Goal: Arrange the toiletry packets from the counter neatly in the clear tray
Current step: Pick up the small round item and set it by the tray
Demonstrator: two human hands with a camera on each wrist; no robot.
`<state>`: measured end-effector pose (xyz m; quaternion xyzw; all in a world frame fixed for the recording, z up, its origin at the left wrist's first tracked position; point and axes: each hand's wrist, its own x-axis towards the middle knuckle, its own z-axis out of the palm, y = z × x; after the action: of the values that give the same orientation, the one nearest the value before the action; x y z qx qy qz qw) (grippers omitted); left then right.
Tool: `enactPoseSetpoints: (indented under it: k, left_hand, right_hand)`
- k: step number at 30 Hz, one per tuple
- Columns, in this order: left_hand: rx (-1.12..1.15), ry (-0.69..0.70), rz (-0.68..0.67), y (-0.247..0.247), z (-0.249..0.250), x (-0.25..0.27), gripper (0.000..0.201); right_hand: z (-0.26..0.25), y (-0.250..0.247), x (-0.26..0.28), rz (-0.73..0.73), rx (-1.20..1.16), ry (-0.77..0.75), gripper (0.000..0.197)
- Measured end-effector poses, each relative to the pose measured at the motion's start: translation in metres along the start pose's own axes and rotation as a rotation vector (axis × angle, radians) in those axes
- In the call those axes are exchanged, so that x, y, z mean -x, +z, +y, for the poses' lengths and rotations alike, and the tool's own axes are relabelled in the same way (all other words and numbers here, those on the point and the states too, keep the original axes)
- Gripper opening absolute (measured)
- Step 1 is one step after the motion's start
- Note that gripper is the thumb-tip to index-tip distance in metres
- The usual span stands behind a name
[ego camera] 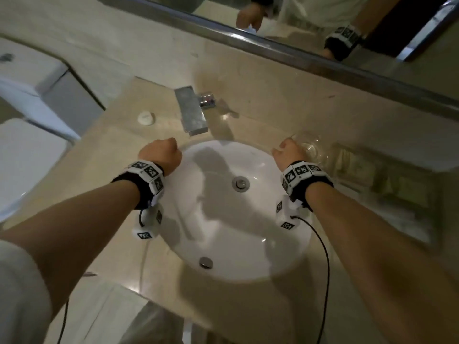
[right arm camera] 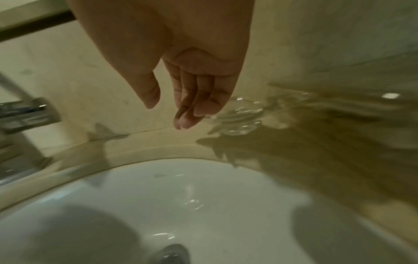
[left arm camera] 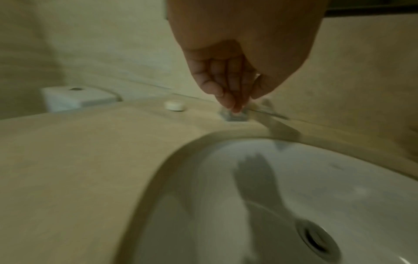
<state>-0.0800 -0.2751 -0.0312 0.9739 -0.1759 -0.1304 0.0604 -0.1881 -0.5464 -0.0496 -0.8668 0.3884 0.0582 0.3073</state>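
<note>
The clear tray lies on the counter to the right of the sink, blurred, with pale green packets inside it. A small white round packet lies on the counter left of the tap. My left hand hovers over the sink's left rim, fingers hanging loosely curled and holding nothing. My right hand hangs relaxed and holds nothing above the sink's right rim, just beside a clear glass.
A square chrome tap juts over the white sink. The beige counter meets a wall with a mirror above. A white toilet cistern stands at the far left.
</note>
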Motion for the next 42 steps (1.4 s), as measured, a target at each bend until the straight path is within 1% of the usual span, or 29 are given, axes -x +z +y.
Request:
enactPoseSetpoints:
  k: [2,4,6,8,9,10,11,12,16,17,18,19,20,21,24,26,27,29,32,34,36,38,40,42]
  left_hand:
    - [0.078,-0.086,0.064,-0.007,-0.029,-0.008,0.028]
    - [0.157,-0.131,0.102,-0.01,-0.051,-0.019,0.03]
    - [0.214,-0.139,0.119,-0.011,-0.07,-0.035,0.033]
    - [0.231,-0.118,0.125,-0.011,-0.082,-0.05,0.036]
    - [0.238,-0.108,0.124,-0.011,-0.086,-0.058,0.038]
    - [0.245,-0.099,0.119,-0.011,-0.088,-0.065,0.039]
    - [0.253,-0.09,0.107,-0.01,-0.09,-0.073,0.041]
    - [0.257,-0.083,0.087,-0.009,-0.092,-0.081,0.043]
    - [0.157,-0.047,-0.054,-0.002,-0.094,-0.108,0.056]
    - [0.128,-0.024,-0.087,0.0,-0.095,-0.114,0.057]
    - [0.11,-0.002,-0.114,0.002,-0.095,-0.119,0.057]
    - [0.097,0.016,-0.135,0.005,-0.096,-0.123,0.057]
    - [0.082,0.028,-0.147,0.007,-0.096,-0.126,0.055]
    - [0.064,0.039,-0.149,0.008,-0.097,-0.128,0.053]
    - [0.001,0.086,-0.124,0.01,-0.099,-0.128,0.041]
    - [0.049,0.075,-0.127,0.009,-0.097,-0.125,0.038]
    - [0.119,0.05,-0.115,0.006,-0.096,-0.123,0.039]
    - [0.275,0.0,-0.024,-0.005,-0.088,-0.119,0.041]
    - [0.46,-0.023,0.219,-0.031,-0.065,-0.108,0.042]
    - [0.578,0.006,0.355,-0.05,-0.044,-0.096,0.044]
    - [0.681,0.086,0.453,-0.061,-0.021,-0.085,0.045]
    - [0.719,0.202,0.476,-0.067,0.006,-0.07,0.045]
    - [0.695,0.326,0.431,-0.068,0.038,-0.054,0.044]
    - [0.635,0.419,0.359,-0.063,0.07,-0.041,0.043]
  right_hand:
    - [-0.021,0.015,-0.004,0.011,0.051,-0.035,0.038]
    - [-0.037,0.025,-0.005,0.017,0.081,-0.047,0.039]
    - [-0.052,0.038,-0.009,0.027,0.093,-0.025,0.039]
    - [-0.063,0.046,-0.014,0.018,0.063,-0.001,0.037]
    - [-0.068,0.05,-0.017,-0.009,0.024,0.02,0.034]
    - [-0.072,0.053,-0.019,-0.035,-0.025,0.034,0.026]
    - [-0.076,0.055,-0.021,-0.058,-0.051,0.058,0.014]
    - [-0.079,0.059,-0.024,-0.068,-0.041,0.061,0.006]
    - [-0.088,0.064,-0.025,-0.079,0.055,0.083,0.014]
    - [-0.089,0.065,-0.024,-0.086,0.06,0.09,0.009]
    - [-0.089,0.069,-0.024,-0.083,0.051,0.088,0.012]
    - [-0.089,0.072,-0.024,-0.085,0.048,0.099,0.025]
    - [-0.089,0.074,-0.022,-0.09,0.041,0.102,0.032]
    - [-0.089,0.075,-0.021,-0.095,0.043,0.105,0.034]
    - [-0.086,0.075,-0.019,-0.092,0.084,0.087,0.033]
    - [-0.085,0.072,-0.017,-0.094,0.069,0.08,0.033]
    - [-0.084,0.07,-0.016,-0.092,0.072,0.083,0.033]
    - [-0.084,0.066,-0.012,-0.079,0.08,0.066,0.032]
    - [-0.08,0.056,-0.007,-0.061,0.076,0.024,0.031]
    - [-0.077,0.047,0.0,-0.067,0.092,-0.024,0.032]
    - [-0.072,0.037,0.006,-0.076,0.103,-0.054,0.032]
    - [-0.064,0.021,0.014,-0.057,0.108,-0.074,0.032]
    - [-0.051,0.003,0.021,-0.036,0.098,-0.077,0.032]
    - [-0.035,-0.013,0.028,-0.016,0.071,-0.064,0.032]
